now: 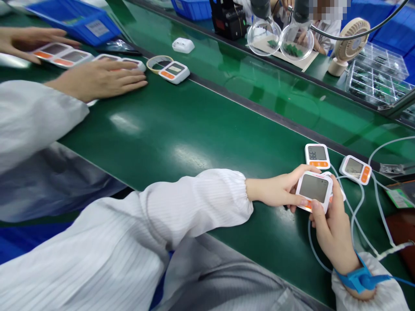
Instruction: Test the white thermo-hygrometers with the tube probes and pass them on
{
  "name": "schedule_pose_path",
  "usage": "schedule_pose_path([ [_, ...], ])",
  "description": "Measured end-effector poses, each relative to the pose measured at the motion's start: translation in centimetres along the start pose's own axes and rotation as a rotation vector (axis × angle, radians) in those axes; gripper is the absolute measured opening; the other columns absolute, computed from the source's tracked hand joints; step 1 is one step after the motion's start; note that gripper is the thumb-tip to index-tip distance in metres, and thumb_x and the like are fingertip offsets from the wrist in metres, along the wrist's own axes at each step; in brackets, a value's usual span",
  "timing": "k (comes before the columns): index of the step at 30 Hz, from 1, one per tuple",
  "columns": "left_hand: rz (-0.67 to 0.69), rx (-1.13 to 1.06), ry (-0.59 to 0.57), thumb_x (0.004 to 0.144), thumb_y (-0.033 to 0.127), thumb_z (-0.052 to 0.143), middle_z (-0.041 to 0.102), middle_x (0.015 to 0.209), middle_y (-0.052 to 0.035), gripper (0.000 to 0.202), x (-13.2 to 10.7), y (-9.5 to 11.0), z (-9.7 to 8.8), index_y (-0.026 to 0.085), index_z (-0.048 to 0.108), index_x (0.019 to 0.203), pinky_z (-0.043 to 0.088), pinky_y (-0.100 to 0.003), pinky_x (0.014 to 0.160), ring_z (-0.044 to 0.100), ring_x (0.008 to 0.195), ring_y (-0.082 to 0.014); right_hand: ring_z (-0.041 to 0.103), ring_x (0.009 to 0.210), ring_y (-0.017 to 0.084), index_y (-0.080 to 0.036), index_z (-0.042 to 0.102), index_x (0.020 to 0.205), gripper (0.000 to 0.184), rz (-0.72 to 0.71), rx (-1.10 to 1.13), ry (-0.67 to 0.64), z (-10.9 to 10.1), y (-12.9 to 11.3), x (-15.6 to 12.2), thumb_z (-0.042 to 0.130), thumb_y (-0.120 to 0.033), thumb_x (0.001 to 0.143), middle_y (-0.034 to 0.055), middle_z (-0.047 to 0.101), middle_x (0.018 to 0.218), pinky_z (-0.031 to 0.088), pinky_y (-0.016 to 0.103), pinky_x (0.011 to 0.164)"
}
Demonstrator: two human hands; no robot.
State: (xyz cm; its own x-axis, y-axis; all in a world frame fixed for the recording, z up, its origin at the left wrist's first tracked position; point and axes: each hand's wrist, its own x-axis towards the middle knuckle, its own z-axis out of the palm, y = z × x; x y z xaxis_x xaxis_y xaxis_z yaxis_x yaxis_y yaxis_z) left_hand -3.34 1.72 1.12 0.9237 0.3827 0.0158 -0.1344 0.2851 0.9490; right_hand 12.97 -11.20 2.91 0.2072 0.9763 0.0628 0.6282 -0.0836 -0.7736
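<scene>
Both my hands hold one white monitor unit [314, 189] with a grey screen and an orange button, just above the green belt [181, 129]. My left hand [279, 191] reaches across from the left in a white sleeve and pinches the unit's left edge. My right hand [333, 224], with a blue wrist strap [361, 276], grips it from below and behind. Two more units lie beyond it: one showing digits [317, 156] and one tilted [355, 169], with clear tubes [356, 211] trailing from them.
A co-worker's hands [100, 80] rest on a row of units [65, 55] at the far left. Nearby sit a lone unit [174, 71], a tape ring [158, 61], blue bins [81, 21], a small fan [348, 43], magnifier lenses [279, 36] and component trays [379, 73].
</scene>
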Motion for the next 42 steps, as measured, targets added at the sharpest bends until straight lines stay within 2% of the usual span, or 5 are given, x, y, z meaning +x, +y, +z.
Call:
schedule_pose_path([
  [16, -0.015, 0.007, -0.079, 0.087, 0.036, 0.075, 0.057, 0.112, -0.0051, 0.077, 0.26, 0.13, -0.46, 0.033, 0.025, 0.145, 0.056, -0.025, 0.058, 0.063, 0.075, -0.0123, 0.065, 0.059, 0.023, -0.019, 0.020, 0.162, 0.071, -0.012, -0.015, 0.009, 0.00, -0.02, -0.03, 0.048, -0.048, 0.104, 0.0056, 0.067, 0.084, 0.055, 0.031, 0.053],
  [24, -0.002, -0.002, -0.037, 0.087, 0.036, 0.074, 0.058, 0.113, -0.0058, 0.075, 0.10, -0.05, -0.21, 0.034, 0.027, 0.146, 0.053, -0.022, 0.055, 0.062, 0.071, -0.0105, 0.065, 0.059, 0.022, -0.018, 0.020, 0.162, 0.071, -0.020, -0.027, 0.017, 0.03, 0.21, 0.12, 0.048, -0.047, 0.104, 0.0062, 0.067, 0.086, 0.055, 0.031, 0.053],
  [30, 0.021, 0.006, -0.025, 0.086, 0.039, 0.075, 0.059, 0.113, -0.0068, 0.077, 0.05, -0.10, -0.18, 0.033, 0.028, 0.146, 0.051, -0.022, 0.054, 0.062, 0.070, -0.0110, 0.063, 0.055, 0.022, -0.015, 0.017, 0.163, 0.072, -0.011, -0.020, -0.001, 0.03, -0.04, -0.06, 0.047, -0.046, 0.105, 0.0039, 0.065, 0.078, 0.054, 0.031, 0.052],
  [36, 0.021, 0.013, -0.070, 0.088, 0.034, 0.074, 0.058, 0.115, -0.0067, 0.075, -0.01, 0.42, -0.25, 0.033, 0.026, 0.145, 0.055, -0.025, 0.060, 0.063, 0.079, -0.0132, 0.065, 0.060, 0.022, -0.016, 0.018, 0.162, 0.071, -0.017, -0.008, 0.003, -0.02, -0.19, -0.08, 0.047, -0.047, 0.104, 0.0079, 0.067, 0.090, 0.056, 0.032, 0.054],
  [42, 0.032, 0.031, -0.066, 0.088, 0.036, 0.074, 0.058, 0.113, -0.0067, 0.075, 0.02, 0.34, -0.33, 0.031, 0.026, 0.145, 0.054, -0.025, 0.059, 0.063, 0.077, -0.0131, 0.064, 0.057, 0.022, -0.016, 0.016, 0.163, 0.073, -0.007, -0.010, -0.006, -0.02, 0.04, -0.06, 0.047, -0.046, 0.105, 0.0051, 0.067, 0.081, 0.054, 0.030, 0.051],
])
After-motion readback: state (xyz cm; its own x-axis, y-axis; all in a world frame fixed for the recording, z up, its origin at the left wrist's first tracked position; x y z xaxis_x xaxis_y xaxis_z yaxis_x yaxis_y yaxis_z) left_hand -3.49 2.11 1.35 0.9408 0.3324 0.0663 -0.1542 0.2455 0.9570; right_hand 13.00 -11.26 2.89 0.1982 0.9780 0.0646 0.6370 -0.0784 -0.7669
